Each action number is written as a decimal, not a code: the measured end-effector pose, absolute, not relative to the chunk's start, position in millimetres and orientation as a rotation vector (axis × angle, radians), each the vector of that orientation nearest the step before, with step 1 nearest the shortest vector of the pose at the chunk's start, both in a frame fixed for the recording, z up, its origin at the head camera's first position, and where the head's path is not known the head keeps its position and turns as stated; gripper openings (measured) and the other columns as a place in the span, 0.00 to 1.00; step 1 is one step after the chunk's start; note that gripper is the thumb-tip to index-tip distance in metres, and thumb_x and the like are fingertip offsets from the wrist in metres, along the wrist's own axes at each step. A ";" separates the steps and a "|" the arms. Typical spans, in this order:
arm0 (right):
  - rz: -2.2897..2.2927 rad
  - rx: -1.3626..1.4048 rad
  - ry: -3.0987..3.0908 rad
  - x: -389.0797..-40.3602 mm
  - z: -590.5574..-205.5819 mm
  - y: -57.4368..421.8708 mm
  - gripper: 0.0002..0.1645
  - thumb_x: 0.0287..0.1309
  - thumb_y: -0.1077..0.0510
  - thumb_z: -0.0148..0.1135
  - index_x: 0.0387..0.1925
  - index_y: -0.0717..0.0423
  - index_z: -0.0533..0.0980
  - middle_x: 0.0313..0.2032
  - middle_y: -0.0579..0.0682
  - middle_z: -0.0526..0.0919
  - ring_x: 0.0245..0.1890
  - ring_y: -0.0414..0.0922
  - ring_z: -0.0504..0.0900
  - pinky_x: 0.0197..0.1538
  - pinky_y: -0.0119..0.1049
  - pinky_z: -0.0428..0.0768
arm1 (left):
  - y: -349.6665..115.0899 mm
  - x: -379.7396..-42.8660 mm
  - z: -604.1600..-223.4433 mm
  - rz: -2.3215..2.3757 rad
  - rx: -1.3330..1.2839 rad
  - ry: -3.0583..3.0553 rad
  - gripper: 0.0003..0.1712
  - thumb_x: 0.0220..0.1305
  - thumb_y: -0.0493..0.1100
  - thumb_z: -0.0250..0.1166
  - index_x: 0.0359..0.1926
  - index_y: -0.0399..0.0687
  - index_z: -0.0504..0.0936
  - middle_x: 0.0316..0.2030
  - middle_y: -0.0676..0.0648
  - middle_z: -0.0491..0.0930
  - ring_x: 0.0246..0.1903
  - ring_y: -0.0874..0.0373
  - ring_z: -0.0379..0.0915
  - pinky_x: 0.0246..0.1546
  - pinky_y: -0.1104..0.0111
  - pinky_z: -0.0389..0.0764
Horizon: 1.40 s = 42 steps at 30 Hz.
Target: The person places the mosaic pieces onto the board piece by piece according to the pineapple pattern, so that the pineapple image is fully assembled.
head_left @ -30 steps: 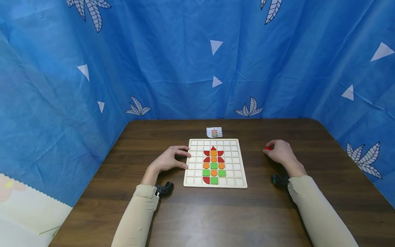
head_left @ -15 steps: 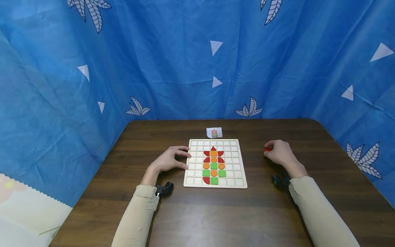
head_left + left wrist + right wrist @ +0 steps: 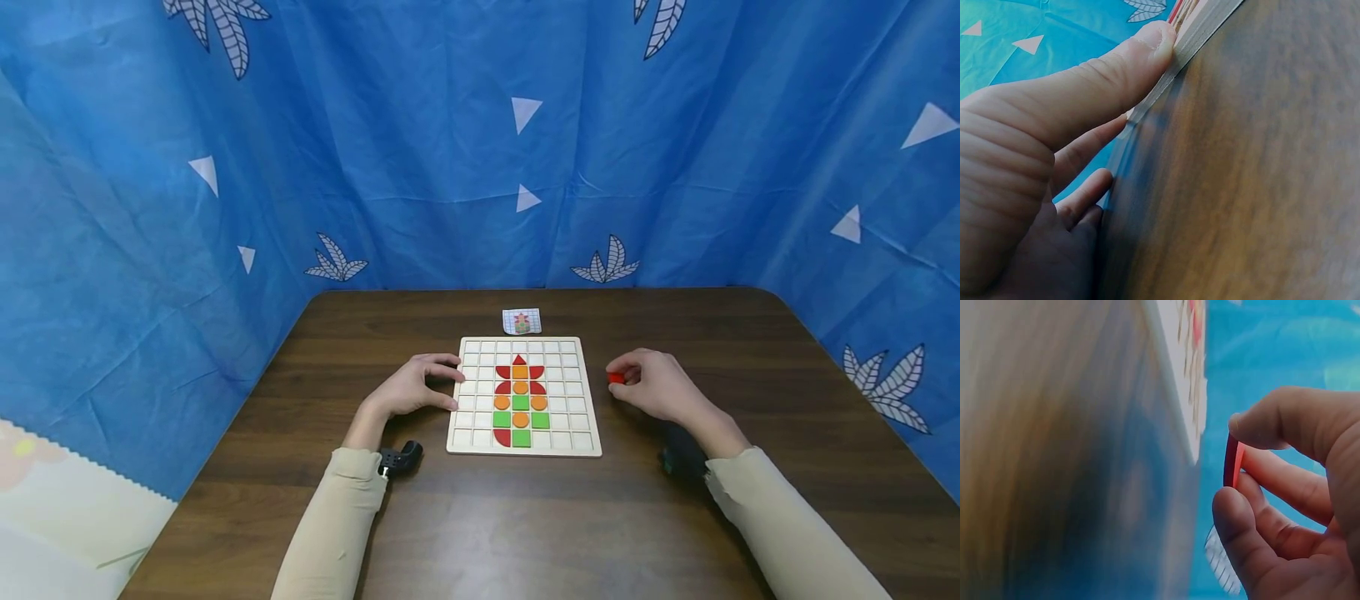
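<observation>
A pale gridded board (image 3: 573,417) lies mid-table, with red, orange and green flat pieces set in its middle columns. Along its left edge rests my left hand (image 3: 411,387), fingertips and thumb at the rim, fingers loosely extended. The left wrist view has the thumb (image 3: 1104,81) touching the board's side. My right hand (image 3: 660,385) is just right of the board and pinches a red flat piece (image 3: 616,377) between thumb and fingers. Seen edge-on in the right wrist view, the red piece (image 3: 1232,464) spans from thumb to fingertip; its full outline is hidden.
Behind the board lies a small card (image 3: 521,321) printed with a coloured pattern on a grid. The brown wooden table (image 3: 480,525) ends at a blue patterned curtain (image 3: 465,150) at the back and sides. Each wrist wears a black camera (image 3: 401,458).
My right hand has moved left toward the board, carrying the red piece, and more of that piece shows. The left hand and the board have stayed put.
</observation>
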State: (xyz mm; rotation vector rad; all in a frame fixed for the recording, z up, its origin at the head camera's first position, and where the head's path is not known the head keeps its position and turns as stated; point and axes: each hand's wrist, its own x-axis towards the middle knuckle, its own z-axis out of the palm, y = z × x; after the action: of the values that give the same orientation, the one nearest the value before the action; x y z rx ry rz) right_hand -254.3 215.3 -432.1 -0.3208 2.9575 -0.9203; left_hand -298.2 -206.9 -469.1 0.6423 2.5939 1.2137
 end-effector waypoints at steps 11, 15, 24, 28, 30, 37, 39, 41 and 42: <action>-0.993 -0.478 2.861 -229.2 -423.7 171.6 0.19 0.55 0.60 0.77 0.49 0.58 0.86 0.38 0.50 0.83 0.35 0.46 0.77 0.34 0.34 0.82 | -206.6 -298.0 -468.9 1.208 0.630 2.598 0.23 0.50 0.46 0.83 0.50 0.56 0.91 0.68 0.48 0.74 0.72 0.46 0.60 0.74 0.44 0.62; -0.983 -0.511 2.847 -224.9 -425.3 160.1 0.18 0.53 0.59 0.78 0.47 0.57 0.86 0.35 0.48 0.82 0.32 0.44 0.77 0.33 0.33 0.81 | -206.2 -298.5 -468.9 1.205 0.620 2.601 0.23 0.50 0.46 0.83 0.50 0.57 0.91 0.68 0.49 0.74 0.72 0.46 0.60 0.74 0.45 0.63; -0.916 -0.644 2.838 -211.3 -432.7 132.4 0.16 0.50 0.57 0.80 0.42 0.54 0.88 0.32 0.43 0.83 0.30 0.40 0.75 0.31 0.31 0.79 | -206.5 -298.1 -469.8 1.216 0.614 2.596 0.23 0.50 0.46 0.83 0.50 0.57 0.91 0.68 0.48 0.74 0.72 0.46 0.61 0.74 0.44 0.63; -0.866 -0.749 2.869 -206.4 -439.1 121.1 0.12 0.49 0.58 0.79 0.38 0.54 0.88 0.30 0.43 0.82 0.28 0.39 0.73 0.30 0.29 0.77 | -206.5 -298.6 -470.3 1.213 0.623 2.600 0.23 0.50 0.46 0.83 0.50 0.57 0.91 0.68 0.48 0.74 0.72 0.45 0.61 0.74 0.44 0.63; -0.843 -0.812 2.895 -204.6 -441.7 116.1 0.09 0.50 0.59 0.78 0.36 0.54 0.88 0.28 0.42 0.82 0.27 0.38 0.73 0.31 0.28 0.76 | -206.7 -298.8 -470.3 1.210 0.624 2.600 0.23 0.50 0.46 0.83 0.50 0.57 0.91 0.68 0.49 0.74 0.72 0.46 0.61 0.74 0.45 0.63; -0.759 -0.861 2.935 -199.8 -444.8 103.8 0.09 0.51 0.59 0.77 0.36 0.54 0.88 0.29 0.43 0.84 0.29 0.39 0.72 0.32 0.30 0.75 | -206.7 -299.6 -470.1 1.212 0.622 2.597 0.23 0.50 0.45 0.83 0.50 0.58 0.91 0.68 0.49 0.74 0.72 0.47 0.61 0.74 0.45 0.63; -0.728 -0.853 2.940 -199.0 -445.1 102.4 0.10 0.52 0.58 0.78 0.37 0.55 0.88 0.30 0.44 0.84 0.31 0.39 0.72 0.35 0.31 0.75 | -206.7 -299.5 -470.2 1.214 0.624 2.596 0.23 0.50 0.45 0.83 0.50 0.58 0.91 0.68 0.49 0.74 0.72 0.47 0.61 0.74 0.45 0.63; -0.704 -0.844 2.941 -198.4 -445.3 101.6 0.10 0.53 0.57 0.78 0.38 0.55 0.88 0.31 0.44 0.84 0.32 0.40 0.73 0.37 0.33 0.76 | -206.9 -299.1 -470.4 1.214 0.626 2.595 0.23 0.50 0.46 0.83 0.50 0.58 0.91 0.68 0.49 0.74 0.72 0.47 0.61 0.74 0.45 0.63; -0.697 -0.841 2.939 -198.2 -445.2 101.3 0.10 0.53 0.57 0.78 0.38 0.55 0.88 0.31 0.44 0.84 0.32 0.40 0.73 0.38 0.34 0.76 | -207.3 -299.0 -470.8 1.214 0.625 2.595 0.23 0.50 0.46 0.83 0.50 0.58 0.91 0.68 0.49 0.74 0.72 0.47 0.61 0.74 0.45 0.63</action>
State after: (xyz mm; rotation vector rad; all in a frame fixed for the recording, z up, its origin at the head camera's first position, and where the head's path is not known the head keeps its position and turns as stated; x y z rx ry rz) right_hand -198.2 101.3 -445.2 -0.8414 2.9387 -0.6968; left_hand -299.0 -207.3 -470.8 0.6247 2.5949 1.2136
